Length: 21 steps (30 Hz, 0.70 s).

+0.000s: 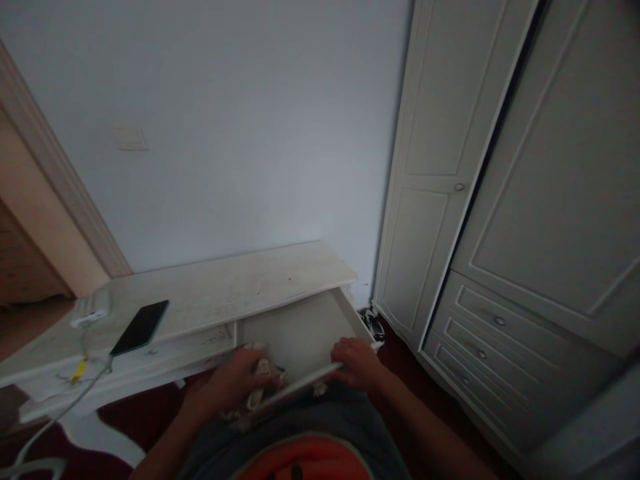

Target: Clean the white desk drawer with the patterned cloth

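A white drawer (300, 330) is pulled out of a long white table (240, 280), and its inside looks bare. My right hand (357, 360) has its fingers curled over the drawer's front edge near the right corner. At the left front corner, my left hand (240, 377) is closed on a crumpled pale cloth (255, 398), part of which hangs over the edge. The drawer's front face is mostly hidden from above, though a small knob (320, 388) shows beside my right hand.
On the tabletop's left lie a dark phone (141, 327) and a white power strip (93, 307), with a white cable (65, 407) running down. A white wardrobe (425, 200) stands to the right. Black-and-white shoes (373, 325) sit on the floor between them.
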### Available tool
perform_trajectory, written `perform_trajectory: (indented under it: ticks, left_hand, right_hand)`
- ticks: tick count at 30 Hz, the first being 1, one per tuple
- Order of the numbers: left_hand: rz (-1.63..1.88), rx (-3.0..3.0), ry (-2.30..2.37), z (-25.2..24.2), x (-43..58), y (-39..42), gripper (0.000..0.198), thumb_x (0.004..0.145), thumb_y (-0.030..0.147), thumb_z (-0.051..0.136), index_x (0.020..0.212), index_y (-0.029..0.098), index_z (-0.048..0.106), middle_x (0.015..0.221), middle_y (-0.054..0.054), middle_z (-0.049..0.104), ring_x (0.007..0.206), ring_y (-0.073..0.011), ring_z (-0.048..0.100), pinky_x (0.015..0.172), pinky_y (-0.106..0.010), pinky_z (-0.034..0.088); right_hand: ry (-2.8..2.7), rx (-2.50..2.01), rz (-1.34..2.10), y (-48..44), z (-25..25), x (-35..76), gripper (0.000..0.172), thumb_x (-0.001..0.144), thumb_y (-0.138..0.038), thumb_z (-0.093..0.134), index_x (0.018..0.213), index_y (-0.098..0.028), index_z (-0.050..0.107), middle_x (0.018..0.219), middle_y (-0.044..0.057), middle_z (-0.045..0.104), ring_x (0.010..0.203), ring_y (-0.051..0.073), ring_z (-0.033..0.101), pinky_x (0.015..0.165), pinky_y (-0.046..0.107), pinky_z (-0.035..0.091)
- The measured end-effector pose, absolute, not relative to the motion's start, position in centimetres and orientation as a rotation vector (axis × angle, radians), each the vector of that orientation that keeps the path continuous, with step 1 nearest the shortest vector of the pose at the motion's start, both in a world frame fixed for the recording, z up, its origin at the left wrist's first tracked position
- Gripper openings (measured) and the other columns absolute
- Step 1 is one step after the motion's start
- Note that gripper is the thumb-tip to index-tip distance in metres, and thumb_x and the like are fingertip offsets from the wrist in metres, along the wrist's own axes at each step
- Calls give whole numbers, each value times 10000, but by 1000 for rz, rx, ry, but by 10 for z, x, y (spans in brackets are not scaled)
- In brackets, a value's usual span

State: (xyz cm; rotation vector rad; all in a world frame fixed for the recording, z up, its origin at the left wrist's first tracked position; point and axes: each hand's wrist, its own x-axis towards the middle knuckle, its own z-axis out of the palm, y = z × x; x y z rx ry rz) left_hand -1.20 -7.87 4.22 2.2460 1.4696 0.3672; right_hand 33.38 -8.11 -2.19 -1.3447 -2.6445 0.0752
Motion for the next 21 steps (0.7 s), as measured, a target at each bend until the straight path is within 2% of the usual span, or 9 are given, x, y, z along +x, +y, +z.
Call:
perform_trajectory:
  ticks: [5, 9, 11, 13, 15, 16, 18, 19, 21]
  left_hand:
    - [658, 2178, 1430, 82, -33, -57, 483, 884, 676, 583, 733, 229, 687, 692, 10, 673, 719, -215, 621, 688, -302, 446]
    - [844, 2211, 1347, 121, -44, -57, 477, 808, 722, 663, 767, 250, 720, 757, 1, 701, 767, -220, 622, 728, -304, 468]
    - [713, 2336, 1268, 120, -52, -59, 438, 739, 710, 760, 764, 273, 760, 820, -14, 735, 862, -245, 643, 837, -328, 483]
    - [451, 2446, 1183, 103, -61, -62, 381, 728, 674, 807, 722, 295, 775, 849, -20, 752, 933, -261, 650, 939, -359, 469]
    - [262, 2456, 1172, 75, -73, -66, 394, 797, 655, 761, 647, 290, 753, 856, -31, 744, 929, -257, 651, 952, -376, 476]
    - [281, 2435, 1217, 59, -79, -68, 441, 842, 651, 708, 610, 276, 729, 865, -46, 730, 924, -258, 648, 943, -382, 491]
    - [465, 2388, 1303, 27, -89, -71, 413, 917, 612, 611, 731, 276, 763, 1045, -70, 728, 1061, -276, 639, 1004, -398, 503]
    - [600, 2376, 1398, 13, -91, -73, 348, 896, 601, 642, 898, 286, 790, 1207, -80, 707, 1181, -300, 609, 1075, -430, 482]
    - [802, 2347, 1609, -11, -90, -75, 498, 828, 605, 707, 1217, 295, 734, 1447, -106, 596, 1357, -361, 513, 1183, -528, 406]
  right_hand:
    - [-2655, -1351, 81, -83, -17, 333, 502, 996, -689, 545, 939, -214, 697, 973, 63, 734, 942, 247, 641, 745, 348, 377]
    - [-2672, -1338, 100, -83, -14, 333, 500, 998, -683, 549, 930, -208, 691, 980, 69, 734, 957, 252, 644, 759, 346, 389]
    - [-2671, -1342, 97, -84, -14, 333, 503, 1004, -683, 537, 931, -209, 689, 984, 71, 733, 959, 254, 644, 754, 348, 386]
    - [-2668, -1348, 83, -83, -16, 333, 504, 1008, -682, 526, 936, -210, 688, 983, 71, 733, 955, 255, 643, 748, 351, 382]
    - [-2664, -1352, 70, -83, -18, 334, 508, 1008, -686, 521, 935, -210, 684, 972, 70, 732, 949, 255, 642, 746, 355, 378]
    - [-2659, -1352, 64, -83, -19, 334, 513, 1008, -690, 517, 933, -210, 682, 967, 69, 731, 945, 255, 641, 745, 356, 376]
    - [-2648, -1355, 51, -83, -20, 333, 523, 1011, -698, 503, 930, -211, 677, 964, 67, 729, 939, 253, 638, 744, 356, 374]
    - [-2647, -1356, 45, -83, -20, 333, 527, 1013, -700, 498, 930, -211, 675, 966, 67, 727, 939, 252, 637, 744, 355, 373]
    - [-2665, -1352, 35, -83, -18, 333, 532, 1016, -703, 491, 929, -210, 671, 978, 68, 725, 943, 250, 633, 746, 351, 374]
